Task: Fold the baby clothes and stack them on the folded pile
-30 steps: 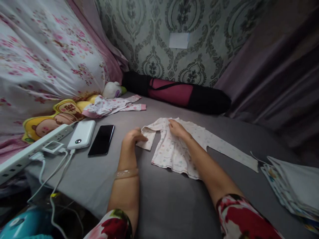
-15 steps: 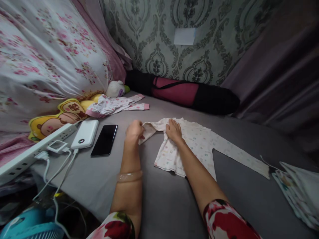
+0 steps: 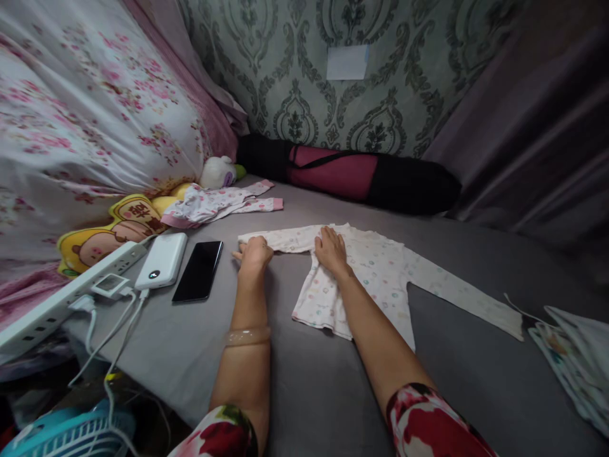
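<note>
A small white long-sleeved shirt (image 3: 375, 270) with a pale print lies spread on the grey sheet, sleeves stretched out to both sides. My right hand (image 3: 332, 251) rests flat on it near the left shoulder seam, fingers extended and holding nothing. Over at the end of the left sleeve, my left hand (image 3: 255, 252) presses down on the fabric. Its fingers are partly hidden, but some stick out apart to the left. The sleeve beneath lies straight and flat.
Left of my hands are a black phone (image 3: 198, 271), a white power bank (image 3: 162, 260) and a power strip (image 3: 71, 298) with cables. Patterned children's pants (image 3: 214, 204) lie behind them. A long black-and-maroon bag (image 3: 333, 171) runs along the wall. Folded cloth (image 3: 575, 362) is at right.
The left sleeve was bunched and lifted in my left hand; now it is straightened and laid flat, with that hand lowered onto it. My right hand stays on the shirt.
</note>
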Motion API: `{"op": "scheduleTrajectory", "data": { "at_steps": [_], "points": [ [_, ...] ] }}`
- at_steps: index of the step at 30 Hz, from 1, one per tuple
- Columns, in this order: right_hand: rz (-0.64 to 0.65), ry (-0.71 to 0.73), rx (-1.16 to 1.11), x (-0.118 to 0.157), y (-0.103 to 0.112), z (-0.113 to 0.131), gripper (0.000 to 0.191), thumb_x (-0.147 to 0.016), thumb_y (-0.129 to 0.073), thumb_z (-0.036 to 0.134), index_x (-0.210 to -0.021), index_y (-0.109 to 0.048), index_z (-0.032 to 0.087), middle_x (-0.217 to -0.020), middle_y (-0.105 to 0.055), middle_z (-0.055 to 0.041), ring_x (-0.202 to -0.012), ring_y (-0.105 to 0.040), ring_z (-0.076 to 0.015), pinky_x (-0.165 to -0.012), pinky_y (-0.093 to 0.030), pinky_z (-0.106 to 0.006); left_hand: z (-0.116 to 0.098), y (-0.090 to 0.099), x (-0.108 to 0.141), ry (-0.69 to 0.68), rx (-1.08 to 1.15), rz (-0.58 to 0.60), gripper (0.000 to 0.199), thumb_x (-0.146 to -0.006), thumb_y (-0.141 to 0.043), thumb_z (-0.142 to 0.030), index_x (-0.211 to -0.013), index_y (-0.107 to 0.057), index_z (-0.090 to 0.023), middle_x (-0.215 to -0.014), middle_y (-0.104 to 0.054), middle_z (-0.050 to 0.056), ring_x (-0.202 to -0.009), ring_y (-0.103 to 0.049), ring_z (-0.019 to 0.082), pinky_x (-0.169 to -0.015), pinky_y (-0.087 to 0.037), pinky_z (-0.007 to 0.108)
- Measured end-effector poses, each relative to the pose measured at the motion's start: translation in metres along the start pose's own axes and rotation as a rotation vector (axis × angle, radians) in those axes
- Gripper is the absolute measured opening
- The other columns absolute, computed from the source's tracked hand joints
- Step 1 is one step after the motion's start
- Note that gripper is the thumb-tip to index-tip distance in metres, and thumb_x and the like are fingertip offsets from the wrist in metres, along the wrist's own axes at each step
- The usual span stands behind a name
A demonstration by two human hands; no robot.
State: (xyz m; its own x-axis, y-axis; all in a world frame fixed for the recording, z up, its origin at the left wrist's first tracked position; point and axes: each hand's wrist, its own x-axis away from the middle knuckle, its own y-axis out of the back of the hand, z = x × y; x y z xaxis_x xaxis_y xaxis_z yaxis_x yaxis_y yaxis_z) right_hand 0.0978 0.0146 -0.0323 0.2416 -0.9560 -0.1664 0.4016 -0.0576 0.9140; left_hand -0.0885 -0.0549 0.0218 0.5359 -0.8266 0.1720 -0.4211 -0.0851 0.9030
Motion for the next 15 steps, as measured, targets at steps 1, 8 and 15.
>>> {"op": "scheduleTrajectory", "data": {
  "at_steps": [1, 8, 15],
  "points": [
    [-0.002, 0.000, 0.000, 0.000, 0.000, 0.000, 0.051, -0.099, -0.031, 0.028, -0.144, -0.042, 0.009, -0.154, -0.039, -0.0130, -0.144, -0.029, -0.0235, -0.119, -0.014, -0.040, 0.002, 0.001, 0.001, 0.027, 0.005, -0.036, 0.031, -0.079, -0.049, -0.012, -0.101, -0.069, -0.019, -0.119, -0.064, 0.018, -0.128, -0.046, 0.042, -0.104, -0.028, 0.063],
    [-0.004, 0.007, -0.009, 0.000, 0.001, 0.000, 0.051, -0.098, -0.032, 0.028, -0.144, -0.043, 0.007, -0.153, -0.039, -0.0138, -0.144, -0.029, -0.0246, -0.119, -0.015, -0.041, 0.018, 0.003, -0.007, 0.147, 0.064, -0.295, 0.040, -0.085, -0.044, -0.021, -0.120, -0.059, -0.007, -0.129, -0.051, 0.028, -0.123, -0.048, 0.040, -0.095, -0.042, 0.049],
    [-0.008, 0.008, -0.008, 0.001, 0.001, 0.001, 0.052, -0.099, -0.031, 0.029, -0.145, -0.041, 0.008, -0.154, -0.039, -0.0133, -0.144, -0.029, -0.0251, -0.119, -0.013, -0.041, 0.037, 0.011, -0.049, 0.155, 0.002, -0.122, 0.043, -0.079, -0.061, -0.034, -0.110, -0.060, -0.004, -0.126, -0.055, 0.031, -0.116, -0.056, 0.040, -0.088, -0.048, 0.043]
  ]
}}
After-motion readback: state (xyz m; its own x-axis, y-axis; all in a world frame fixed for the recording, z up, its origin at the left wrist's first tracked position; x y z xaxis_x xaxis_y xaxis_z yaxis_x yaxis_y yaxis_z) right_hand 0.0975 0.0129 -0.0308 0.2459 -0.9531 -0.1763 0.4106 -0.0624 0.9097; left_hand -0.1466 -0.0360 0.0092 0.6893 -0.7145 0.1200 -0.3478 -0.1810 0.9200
